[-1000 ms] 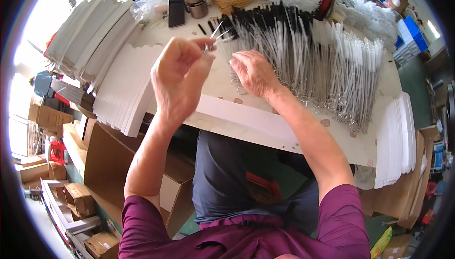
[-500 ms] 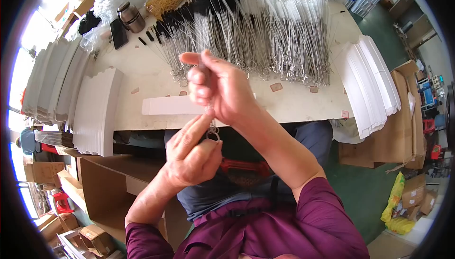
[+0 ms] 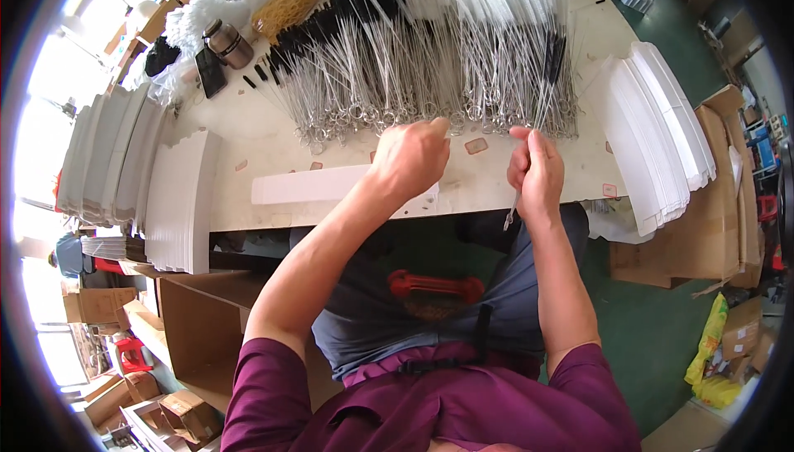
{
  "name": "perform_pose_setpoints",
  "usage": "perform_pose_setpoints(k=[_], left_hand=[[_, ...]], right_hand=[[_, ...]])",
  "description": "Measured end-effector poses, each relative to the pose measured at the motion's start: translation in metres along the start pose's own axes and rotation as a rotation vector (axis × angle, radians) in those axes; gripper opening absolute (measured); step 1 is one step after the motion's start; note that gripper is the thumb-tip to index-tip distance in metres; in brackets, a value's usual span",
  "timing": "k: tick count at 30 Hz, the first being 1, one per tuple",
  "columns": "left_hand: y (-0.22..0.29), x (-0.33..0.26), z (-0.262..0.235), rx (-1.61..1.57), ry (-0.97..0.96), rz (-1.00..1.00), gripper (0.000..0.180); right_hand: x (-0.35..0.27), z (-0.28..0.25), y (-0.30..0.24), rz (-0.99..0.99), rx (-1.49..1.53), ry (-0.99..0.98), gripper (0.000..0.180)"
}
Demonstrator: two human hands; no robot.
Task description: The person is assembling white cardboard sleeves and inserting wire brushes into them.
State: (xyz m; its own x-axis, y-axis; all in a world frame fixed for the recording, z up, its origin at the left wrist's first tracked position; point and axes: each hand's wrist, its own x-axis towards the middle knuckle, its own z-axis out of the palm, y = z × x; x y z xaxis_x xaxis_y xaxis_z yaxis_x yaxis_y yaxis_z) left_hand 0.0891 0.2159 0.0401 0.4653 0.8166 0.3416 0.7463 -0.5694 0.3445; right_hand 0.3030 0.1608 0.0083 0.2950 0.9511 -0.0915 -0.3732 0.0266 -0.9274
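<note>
Long thin wire brushes (image 3: 389,71) with looped ends lie in a wide row across the table, some with black bristles and others with white. My right hand (image 3: 538,172) is closed round a few wire brushes; their loops (image 3: 509,222) poke out below the fist, and black bristles (image 3: 552,59) rise above it over the row. My left hand (image 3: 411,158) is closed at the looped ends of the row, its fingertips turned away, so what they pinch is hidden. Beneath the left wrist a long flat white box (image 3: 310,186) lies near the table's front edge.
Stacks of folded white cartons stand at the left (image 3: 178,196) and right (image 3: 649,138) of the table (image 3: 240,133). A steel flask (image 3: 227,45) and a dark phone (image 3: 210,73) sit back left, near a yellow bundle (image 3: 284,10). A red stool (image 3: 434,286) shows below.
My hands, together over the table's front edge before, have come apart. The right moved right with the wire brushes; the left went forward to the loops of the row.
</note>
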Motion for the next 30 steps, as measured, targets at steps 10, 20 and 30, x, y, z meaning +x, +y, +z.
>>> perform_pose_setpoints(k=[10, 20, 30], left_hand=[[-0.004, 0.026, 0.035, 0.382, -0.266, 0.178, 0.006], [-0.014, 0.028, 0.035, 0.22, -0.153, 0.236, 0.006], [-0.013, 0.048, -0.043, -0.154, 0.083, -0.053, 0.009]], right_hand=[[-0.008, -0.015, 0.013, -0.033, 0.056, -0.064, 0.035], [-0.008, -0.014, 0.018, -0.074, 0.029, -0.103, 0.036], [-0.006, -0.009, 0.013, -0.032, 0.017, -0.112, 0.034]])
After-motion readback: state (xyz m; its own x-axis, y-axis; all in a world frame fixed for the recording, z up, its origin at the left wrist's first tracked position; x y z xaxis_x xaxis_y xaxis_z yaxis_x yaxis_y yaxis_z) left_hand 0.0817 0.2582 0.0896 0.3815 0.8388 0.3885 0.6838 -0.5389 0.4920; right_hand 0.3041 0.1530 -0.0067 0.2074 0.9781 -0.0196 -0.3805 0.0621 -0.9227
